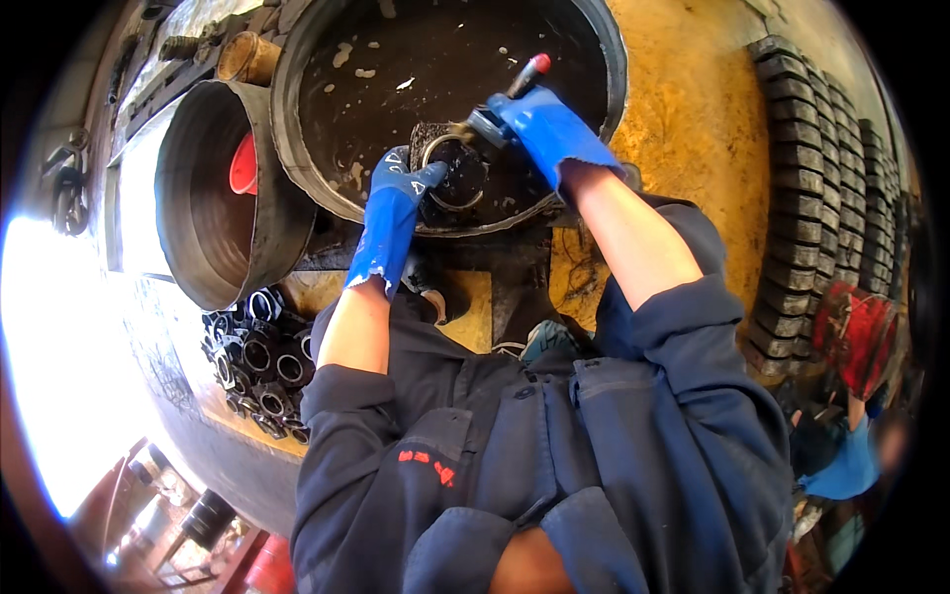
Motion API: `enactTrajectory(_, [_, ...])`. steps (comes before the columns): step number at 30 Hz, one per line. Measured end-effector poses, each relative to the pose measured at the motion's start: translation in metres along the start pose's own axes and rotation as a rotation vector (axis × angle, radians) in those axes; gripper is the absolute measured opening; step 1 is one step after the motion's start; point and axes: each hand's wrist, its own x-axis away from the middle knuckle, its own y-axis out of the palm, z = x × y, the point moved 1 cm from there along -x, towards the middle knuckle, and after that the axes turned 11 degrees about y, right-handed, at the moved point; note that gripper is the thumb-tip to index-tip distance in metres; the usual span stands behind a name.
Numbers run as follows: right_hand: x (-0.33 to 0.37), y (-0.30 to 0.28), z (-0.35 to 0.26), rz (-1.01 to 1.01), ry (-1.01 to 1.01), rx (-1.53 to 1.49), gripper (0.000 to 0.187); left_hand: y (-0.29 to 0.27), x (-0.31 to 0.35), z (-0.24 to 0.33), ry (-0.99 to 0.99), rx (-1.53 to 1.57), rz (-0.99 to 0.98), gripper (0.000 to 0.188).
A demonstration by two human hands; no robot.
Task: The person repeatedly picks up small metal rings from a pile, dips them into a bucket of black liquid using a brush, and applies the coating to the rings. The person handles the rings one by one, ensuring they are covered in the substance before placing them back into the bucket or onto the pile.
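Both of my hands wear blue rubber gloves. My left hand [404, 186] is closed on the near left side of a dark, ring-shaped metal part [427, 142] with a bright round rim. The part is held over a big round tub [289, 119] of dark liquid with pale flecks of foam. My right hand [549, 127] grips a brush [522, 77], its dark handle ending in a red tip. The bristles are at the far right edge of the ring, seemingly touching it. My right fingertips are partly hidden behind the brush.
Left of the tub stands a tilted metal drum [173, 188] with a red scoop-like item [243, 166] inside. Many dark ring parts [259, 351] are heaped below it. Rows of stacked ribbed black parts [792, 198] line the right. Another person's blue sleeve [846, 465] shows at lower right.
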Motion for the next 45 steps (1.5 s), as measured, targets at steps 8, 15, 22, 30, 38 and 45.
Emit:
enactTrajectory(8, [0.011,0.012,-0.025,0.268,-0.016,0.201,0.036,-0.009,0.012,0.008,-0.118,0.358,-0.019,0.034])
enactTrajectory(15, [0.031,0.047,-0.04,0.042,-0.26,0.341,0.033,-0.007,0.054,0.062,0.242,-0.706,-0.015,0.048])
enactTrajectory(22, [0.089,0.056,-0.011,-0.175,-0.899,0.432,0.022,-0.033,0.046,0.035,0.5,-0.826,0.001,0.047])
enactTrajectory(30, [0.081,0.021,0.017,-0.318,-0.815,0.562,0.018,0.001,0.062,0.094,-0.064,0.444,0.023,0.052])
enactTrajectory(38, [0.019,-0.001,0.023,0.113,-0.422,0.255,0.024,-0.004,0.038,0.053,0.181,0.328,-0.012,0.048])
enactTrajectory(45, [0.01,0.031,-0.025,0.064,-0.2,-0.063,0.025,-0.003,0.04,0.061,0.078,0.31,0.145,0.053])
